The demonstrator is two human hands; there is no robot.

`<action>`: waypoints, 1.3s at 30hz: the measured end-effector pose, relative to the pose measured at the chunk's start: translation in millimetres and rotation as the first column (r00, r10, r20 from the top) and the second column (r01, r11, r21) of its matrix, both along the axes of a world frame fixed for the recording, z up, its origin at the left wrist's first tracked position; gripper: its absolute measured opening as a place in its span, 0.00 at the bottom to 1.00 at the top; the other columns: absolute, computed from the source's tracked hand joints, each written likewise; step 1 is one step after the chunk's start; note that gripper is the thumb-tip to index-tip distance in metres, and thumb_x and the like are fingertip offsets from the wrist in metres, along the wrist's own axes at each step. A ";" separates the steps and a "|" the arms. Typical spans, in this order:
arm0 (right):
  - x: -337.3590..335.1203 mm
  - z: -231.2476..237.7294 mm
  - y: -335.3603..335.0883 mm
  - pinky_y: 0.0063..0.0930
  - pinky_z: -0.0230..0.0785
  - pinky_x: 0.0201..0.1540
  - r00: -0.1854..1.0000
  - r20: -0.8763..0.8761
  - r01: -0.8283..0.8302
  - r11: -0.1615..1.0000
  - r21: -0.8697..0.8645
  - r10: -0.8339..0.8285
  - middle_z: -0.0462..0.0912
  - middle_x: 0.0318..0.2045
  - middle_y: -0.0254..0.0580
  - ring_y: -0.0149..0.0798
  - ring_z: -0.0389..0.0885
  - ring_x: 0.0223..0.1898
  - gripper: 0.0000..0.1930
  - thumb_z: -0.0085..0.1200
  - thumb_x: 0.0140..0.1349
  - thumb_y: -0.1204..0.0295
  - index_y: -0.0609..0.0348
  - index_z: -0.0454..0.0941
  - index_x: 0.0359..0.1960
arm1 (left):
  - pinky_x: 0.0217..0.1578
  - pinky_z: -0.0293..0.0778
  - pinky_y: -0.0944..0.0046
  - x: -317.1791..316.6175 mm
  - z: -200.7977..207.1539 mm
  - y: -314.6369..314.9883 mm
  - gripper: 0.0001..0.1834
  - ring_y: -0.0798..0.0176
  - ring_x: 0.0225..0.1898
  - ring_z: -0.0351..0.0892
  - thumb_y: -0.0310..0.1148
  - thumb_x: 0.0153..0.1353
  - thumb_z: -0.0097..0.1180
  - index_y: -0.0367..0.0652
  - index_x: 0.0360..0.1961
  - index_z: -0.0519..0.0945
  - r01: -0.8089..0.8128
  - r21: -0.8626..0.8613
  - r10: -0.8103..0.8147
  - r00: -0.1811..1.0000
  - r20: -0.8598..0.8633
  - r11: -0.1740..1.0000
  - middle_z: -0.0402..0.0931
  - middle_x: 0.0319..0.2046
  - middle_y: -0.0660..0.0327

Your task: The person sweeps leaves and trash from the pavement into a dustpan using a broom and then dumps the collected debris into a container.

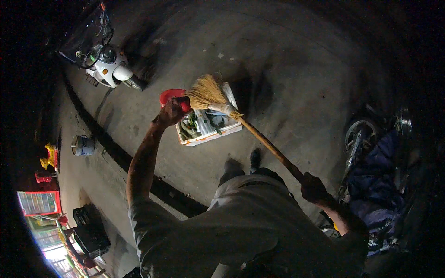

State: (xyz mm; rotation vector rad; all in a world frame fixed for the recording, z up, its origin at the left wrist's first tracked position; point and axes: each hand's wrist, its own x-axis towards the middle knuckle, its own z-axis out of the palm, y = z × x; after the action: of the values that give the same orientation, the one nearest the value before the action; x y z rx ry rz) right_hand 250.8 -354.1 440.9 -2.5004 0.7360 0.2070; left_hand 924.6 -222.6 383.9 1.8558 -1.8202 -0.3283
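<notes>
In my left hand (173, 112), closed, is a red plastic scoop-like thing (170, 94) with a rounded edge; the fingers hide much of it. My right hand (313, 187) is wrapped round the wooden handle of a straw broom (270, 145). The handle slants up to the left, and the bristles fan out beside my left hand, over the far part of a white box (206, 139). Green leafy pieces (189, 126) and whitish plastic (202, 121) lie inside the box. The broom head covers part of what it holds.
A white motor scooter (111, 69) stands at the far left. Nearer on that side are a bucket (83, 145) and black crates (92, 234). A dark strip (116, 157) crosses the concrete floor. To my right is a wheeled vehicle under a dark blue cover (375, 176).
</notes>
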 end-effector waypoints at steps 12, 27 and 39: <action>3.6 -5.5 -16.8 0.45 0.70 0.30 0.993 -0.071 0.087 0.991 -0.100 -0.095 0.75 0.28 0.51 0.57 0.78 0.30 0.05 0.51 0.52 0.80 0.62 0.72 0.32 | 0.54 0.74 0.49 -4.3 28.3 15.8 0.21 0.42 0.51 0.77 0.34 0.61 0.62 0.34 0.52 0.75 0.029 -0.132 -0.015 0.994 0.105 0.991 0.77 0.51 0.45; 11.9 -51.1 -18.7 0.41 0.66 0.27 0.983 0.140 0.083 0.970 0.229 -0.118 0.71 0.24 0.49 0.50 0.74 0.27 0.04 0.53 0.53 0.77 0.61 0.70 0.26 | 0.43 0.77 0.51 28.2 -39.1 10.8 0.23 0.47 0.37 0.79 0.37 0.62 0.62 0.33 0.52 0.72 -0.059 -0.069 0.035 0.948 -0.318 0.996 0.78 0.41 0.50; 84.8 -52.3 -47.0 0.29 0.62 0.17 0.993 0.116 -0.015 0.902 0.432 -0.039 0.78 0.34 0.44 0.32 0.68 0.15 0.26 0.57 0.63 0.63 0.55 0.65 0.62 | 0.43 0.75 0.60 -109.0 18.7 217.7 0.11 0.64 0.39 0.80 0.28 0.64 0.59 0.34 0.46 0.79 -0.809 -0.263 0.717 0.587 -0.375 0.525 0.82 0.36 0.49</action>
State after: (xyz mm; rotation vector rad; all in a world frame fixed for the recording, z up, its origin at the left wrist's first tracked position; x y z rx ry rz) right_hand 335.6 -401.1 388.6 -2.0631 0.5809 0.1878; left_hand 815.6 -4.9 402.7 1.9924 -0.6706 0.1758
